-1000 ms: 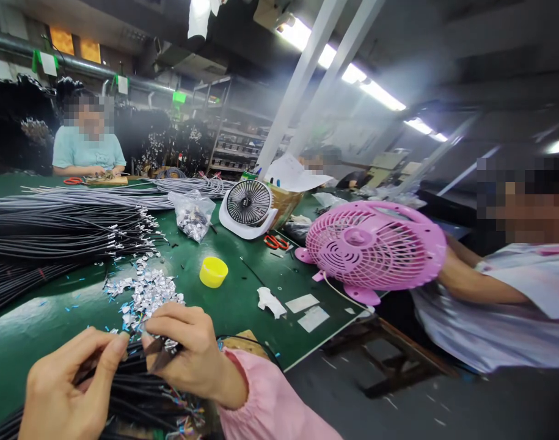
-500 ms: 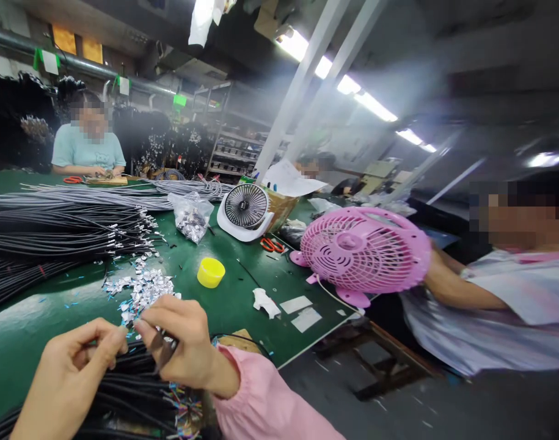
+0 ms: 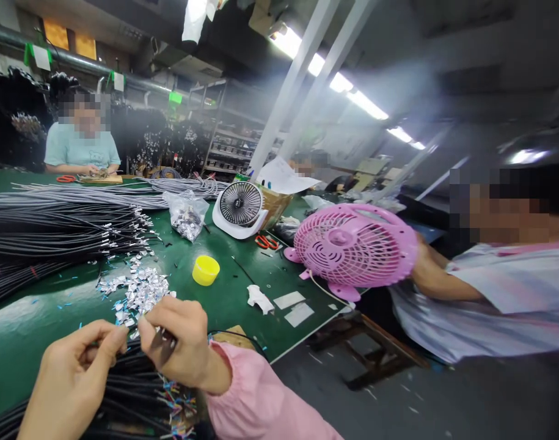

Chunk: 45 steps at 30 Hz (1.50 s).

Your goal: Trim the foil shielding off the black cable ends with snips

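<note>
My left hand (image 3: 75, 376) is closed in a pinch, thumb against forefinger. Whatever lies between those fingertips is too small to make out. Just to its right, my right hand (image 3: 182, 339) has its fingers curled round a dark flat metal tool (image 3: 165, 347), mostly hidden in the palm. A small gap parts the two sets of fingertips. Below both hands lie black cables (image 3: 132, 385) whose stripped ends show coloured wires (image 3: 178, 403). Beyond my fingers, silvery foil scraps (image 3: 146, 287) are heaped on the green table (image 3: 233, 305) among blue bits.
Bundled cables (image 3: 68, 226) cover the left side. Farther back are a plastic bag (image 3: 186, 217), a white fan (image 3: 239, 208) and orange-handled scissors (image 3: 266, 242). A yellow tub (image 3: 206, 270) stands mid-table. At right, a co-worker's arm (image 3: 448, 284) is behind a pink fan (image 3: 352, 247).
The whole view has shifted slightly, so the background sits farther left. My hands keep nearly the same pose, with the gap between their fingertips a little wider.
</note>
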Each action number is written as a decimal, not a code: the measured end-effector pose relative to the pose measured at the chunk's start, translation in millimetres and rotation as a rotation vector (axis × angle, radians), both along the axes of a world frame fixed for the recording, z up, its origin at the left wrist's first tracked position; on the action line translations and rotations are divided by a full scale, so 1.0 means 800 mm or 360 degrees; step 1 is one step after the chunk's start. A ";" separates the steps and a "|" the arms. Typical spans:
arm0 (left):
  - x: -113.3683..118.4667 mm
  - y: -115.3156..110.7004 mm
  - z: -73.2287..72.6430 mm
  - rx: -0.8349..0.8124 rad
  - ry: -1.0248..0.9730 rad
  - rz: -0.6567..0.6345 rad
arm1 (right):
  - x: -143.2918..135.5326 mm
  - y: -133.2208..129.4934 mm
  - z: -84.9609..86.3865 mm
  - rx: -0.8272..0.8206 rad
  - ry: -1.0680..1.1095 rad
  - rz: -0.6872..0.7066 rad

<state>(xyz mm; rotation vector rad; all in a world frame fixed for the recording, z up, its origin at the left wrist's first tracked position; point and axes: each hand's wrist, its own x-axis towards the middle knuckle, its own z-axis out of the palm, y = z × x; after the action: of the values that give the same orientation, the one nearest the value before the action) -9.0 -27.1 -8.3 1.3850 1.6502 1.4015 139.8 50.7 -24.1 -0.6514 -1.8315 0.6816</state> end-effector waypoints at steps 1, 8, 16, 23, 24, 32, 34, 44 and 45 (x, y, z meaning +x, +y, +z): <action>-0.001 0.001 -0.002 0.0033 0.0029 -0.0039 | -0.001 0.001 -0.001 -0.0017 0.0019 0.0031; -0.002 0.004 0.000 0.0072 0.0058 -0.0025 | -0.003 0.004 0.013 0.0048 0.0160 0.0061; -0.008 0.000 0.002 -0.0044 -0.0095 0.0214 | 0.005 0.022 0.040 -0.0397 0.0414 -0.0102; 0.023 -0.009 0.017 -0.0062 -0.0255 0.0315 | -0.004 0.001 0.039 -0.0057 0.0003 0.0244; 0.021 -0.007 0.017 -0.0061 -0.0230 0.0292 | -0.002 0.002 0.038 -0.0078 0.0019 0.0288; -0.006 0.003 0.007 -0.0161 -0.0295 -0.0278 | -0.001 0.011 0.017 -0.0374 -0.0141 0.0580; -0.003 0.003 0.004 -0.0296 -0.0403 -0.0175 | -0.001 0.008 0.016 -0.0069 -0.0168 0.0333; -0.006 0.013 0.021 0.0148 -0.0098 -0.0201 | -0.005 0.003 0.024 -0.0733 -0.0041 0.0544; -0.006 0.012 0.024 0.0217 -0.0071 -0.0168 | -0.006 0.004 0.026 -0.0726 0.0020 0.0505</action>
<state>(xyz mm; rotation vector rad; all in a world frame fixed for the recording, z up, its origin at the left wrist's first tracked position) -14.0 -17.2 10.6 1.4829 1.4547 1.4959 134.9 53.9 -3.5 -0.6479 -1.7970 1.3359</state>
